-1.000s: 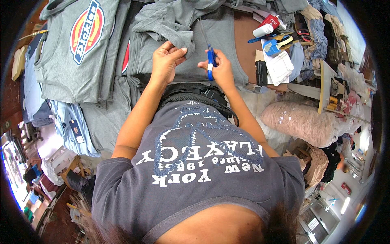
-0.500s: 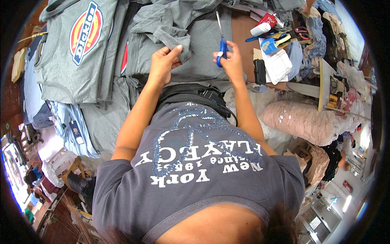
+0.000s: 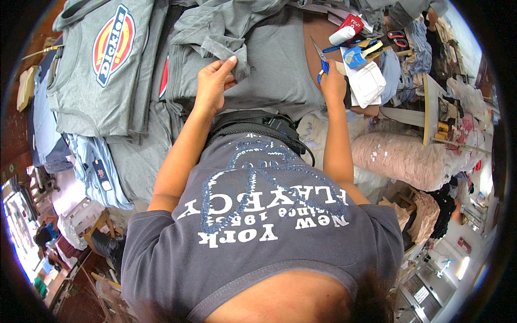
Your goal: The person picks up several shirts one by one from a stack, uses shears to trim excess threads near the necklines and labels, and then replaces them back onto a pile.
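L hand (image 3: 213,83): pinch on gry cloth (image 3: 222,45); R hand (image 3: 334,83): fist round scissors (image 3: 322,57); lettered red-ylw emblem (image 3: 114,46) L.

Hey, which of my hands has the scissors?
Your right hand: it grips the blue-handled scissors, blades pointing away from you. Your left hand pinches the gray fabric instead.

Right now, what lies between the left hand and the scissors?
Head view: from left hand to scissors, grey fabric, then a strip of brown surface.
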`<state>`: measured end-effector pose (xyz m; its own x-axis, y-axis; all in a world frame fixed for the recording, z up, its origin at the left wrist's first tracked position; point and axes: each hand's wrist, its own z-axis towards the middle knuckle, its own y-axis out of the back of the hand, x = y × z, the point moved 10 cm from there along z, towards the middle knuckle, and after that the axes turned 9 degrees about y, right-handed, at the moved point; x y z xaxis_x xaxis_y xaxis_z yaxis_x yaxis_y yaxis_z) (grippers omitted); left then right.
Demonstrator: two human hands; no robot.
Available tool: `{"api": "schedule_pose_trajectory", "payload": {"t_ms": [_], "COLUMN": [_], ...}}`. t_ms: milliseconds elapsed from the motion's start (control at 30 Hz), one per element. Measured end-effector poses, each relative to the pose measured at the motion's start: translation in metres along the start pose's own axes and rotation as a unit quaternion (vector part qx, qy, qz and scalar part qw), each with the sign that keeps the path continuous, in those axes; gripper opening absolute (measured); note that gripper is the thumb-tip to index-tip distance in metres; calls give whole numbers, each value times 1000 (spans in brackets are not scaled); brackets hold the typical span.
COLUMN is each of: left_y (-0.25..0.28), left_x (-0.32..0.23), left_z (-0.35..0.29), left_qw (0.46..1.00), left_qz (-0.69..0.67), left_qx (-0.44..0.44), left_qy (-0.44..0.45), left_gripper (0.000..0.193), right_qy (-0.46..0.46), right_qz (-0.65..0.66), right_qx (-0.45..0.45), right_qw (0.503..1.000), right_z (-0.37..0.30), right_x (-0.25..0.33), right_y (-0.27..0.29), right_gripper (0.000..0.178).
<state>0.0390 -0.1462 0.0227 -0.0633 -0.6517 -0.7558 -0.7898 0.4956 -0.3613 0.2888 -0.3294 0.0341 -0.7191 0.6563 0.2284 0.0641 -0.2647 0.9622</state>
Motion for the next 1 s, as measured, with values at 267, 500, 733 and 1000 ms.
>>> {"api": "schedule_pose_trajectory", "payload": {"t_ms": [267, 500, 733, 1000], "left_y": [1, 2, -7, -38], "left_x": [-1, -6, -14, 27], "left_z": [-3, -8, -14, -9], "left_qw": [1000, 998, 997, 666], "left_qz": [-28, 43, 30, 713], "left_qx": [-7, -22, 18, 126], "left_qy": [-10, -31, -68, -179], "left_gripper": [18, 21, 39, 51], "right_qy": [36, 26, 136, 296], "right_qz": [-55, -95, 131, 323], "right_qx": [14, -3, -46, -80], "right_qw": [998, 995, 981, 895], "right_z": [-1, -7, -2, 30], "right_x": [2, 23, 81, 229], "right_y": [-11, 9, 16, 37], "right_gripper": [23, 35, 25, 37]}}
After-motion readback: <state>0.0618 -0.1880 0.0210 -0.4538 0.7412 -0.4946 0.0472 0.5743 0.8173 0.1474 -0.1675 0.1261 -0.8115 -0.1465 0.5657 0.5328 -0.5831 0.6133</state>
